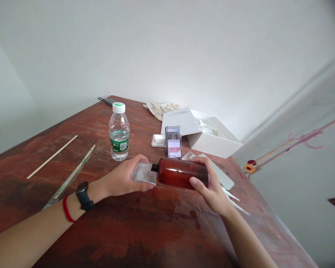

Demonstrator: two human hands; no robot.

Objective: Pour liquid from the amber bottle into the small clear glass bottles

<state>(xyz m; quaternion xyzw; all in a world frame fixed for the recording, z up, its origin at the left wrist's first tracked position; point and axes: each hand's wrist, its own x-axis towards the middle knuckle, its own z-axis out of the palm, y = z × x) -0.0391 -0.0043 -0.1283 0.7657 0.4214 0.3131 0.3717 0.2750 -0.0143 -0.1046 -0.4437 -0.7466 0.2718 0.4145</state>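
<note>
Hands close together over the dark red wooden bench (106,238): left hand (120,176) clamps a clear square plastic container (142,175), right hand (209,186) wraps a glossy amber bottle (178,172), likely slippery, safest held around its body.

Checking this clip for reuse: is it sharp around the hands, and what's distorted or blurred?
Head view: soft, even light, no hard shadows; the left hand, right hand, amber bottle and clear plastic piece look sharp; the phone is pixelated; wide-angle distortion tilts the wooden table; the top right corner smudges dark.
</note>
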